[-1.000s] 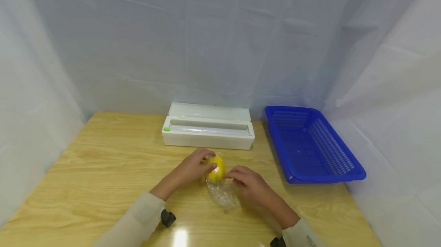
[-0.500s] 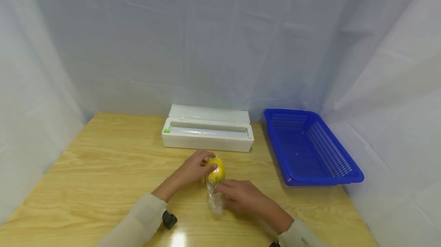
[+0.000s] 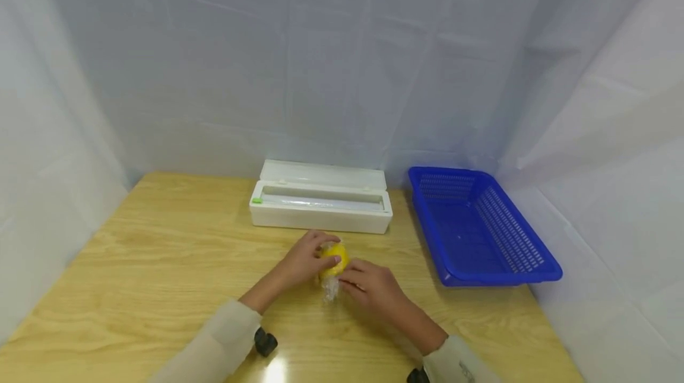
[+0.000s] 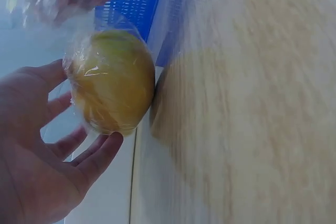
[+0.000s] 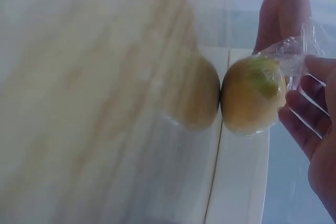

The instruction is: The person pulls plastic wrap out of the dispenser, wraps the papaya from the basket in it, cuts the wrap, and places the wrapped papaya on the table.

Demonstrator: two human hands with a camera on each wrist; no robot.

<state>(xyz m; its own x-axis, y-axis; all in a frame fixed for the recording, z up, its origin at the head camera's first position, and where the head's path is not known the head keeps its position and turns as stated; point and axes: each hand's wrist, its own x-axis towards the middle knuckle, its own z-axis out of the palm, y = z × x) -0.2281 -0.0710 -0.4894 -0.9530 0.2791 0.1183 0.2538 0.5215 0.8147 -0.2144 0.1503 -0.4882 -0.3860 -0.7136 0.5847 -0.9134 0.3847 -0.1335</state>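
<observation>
A yellow fruit [image 3: 336, 258] with a green patch sits on the table in clear plastic wrap [image 3: 331, 289]. My left hand [image 3: 304, 259] holds the fruit from its left side, thumb on the near side and fingers at the far end. Gathered wrap trails off the fruit's near end. There my right hand [image 3: 374, 288] pinches the film between thumb and fingers. In the right wrist view its fingertips lie right at the wrapped fruit [image 5: 249, 98]. The left wrist view shows the film stretched smooth over the fruit [image 4: 113, 85].
Behind the hands stands a white cling film box [image 3: 320, 218] with its lid raised, a roll and a green slide cutter [image 3: 257, 200] visible. A blue plastic basket [image 3: 449, 276] is at the right. White sheeting [image 3: 342, 74] encloses the wooden table [image 3: 160, 252].
The right hand moved toward me along the trailing wrap, then back up to the fruit's near end. The loose wrap is now bunched narrower and shorter. The left hand has stayed on the fruit.
</observation>
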